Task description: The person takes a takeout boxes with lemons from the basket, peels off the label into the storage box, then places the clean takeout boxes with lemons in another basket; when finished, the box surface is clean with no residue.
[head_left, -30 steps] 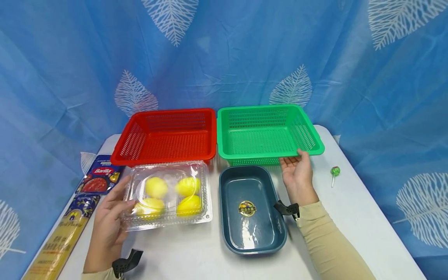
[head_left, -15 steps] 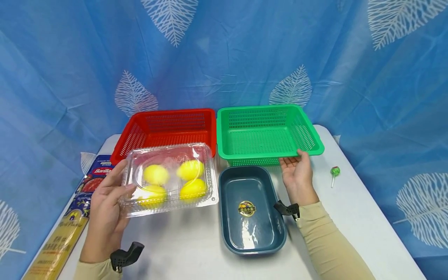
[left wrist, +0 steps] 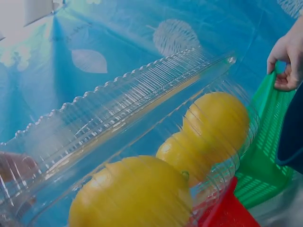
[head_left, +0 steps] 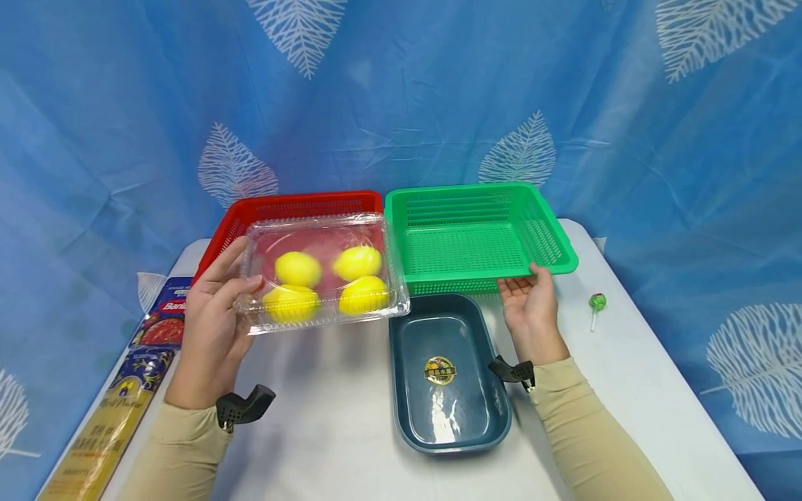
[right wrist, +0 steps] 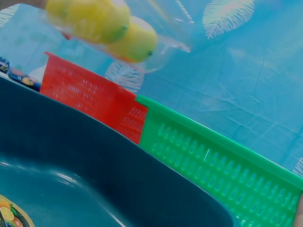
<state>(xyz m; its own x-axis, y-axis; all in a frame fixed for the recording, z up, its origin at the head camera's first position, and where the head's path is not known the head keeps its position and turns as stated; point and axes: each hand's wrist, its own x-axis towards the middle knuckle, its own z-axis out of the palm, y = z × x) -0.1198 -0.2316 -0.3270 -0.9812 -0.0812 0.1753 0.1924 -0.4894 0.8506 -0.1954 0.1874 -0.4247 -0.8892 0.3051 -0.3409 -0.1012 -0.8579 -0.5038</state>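
Note:
My left hand (head_left: 216, 316) grips the left end of a clear plastic clamshell box (head_left: 322, 233), thumb on the near side. Several yellow lemons (head_left: 297, 269) lie inside it. The box hangs tilted in the air in front of and over the red basket (head_left: 303, 203), hiding much of it. In the left wrist view the lemons (left wrist: 215, 125) show through the ribbed plastic wall. My right hand (head_left: 531, 313) holds the front rim of the green basket (head_left: 460, 276) near its right corner, thumb on top and fingers below.
A dark blue tray (head_left: 401, 376) with a round fruit sticker stands in front of the green basket. A green lollipop (head_left: 597, 301) lies at the right. A Barilla packet (head_left: 161, 330) and a yellow pasta packet (head_left: 103, 431) lie along the left table edge. A blue curtain (head_left: 401, 90) hangs behind.
My left hand has raised the lemon box from in front of the red basket, moving it up and slightly right. My right hand stays on the green basket's rim.

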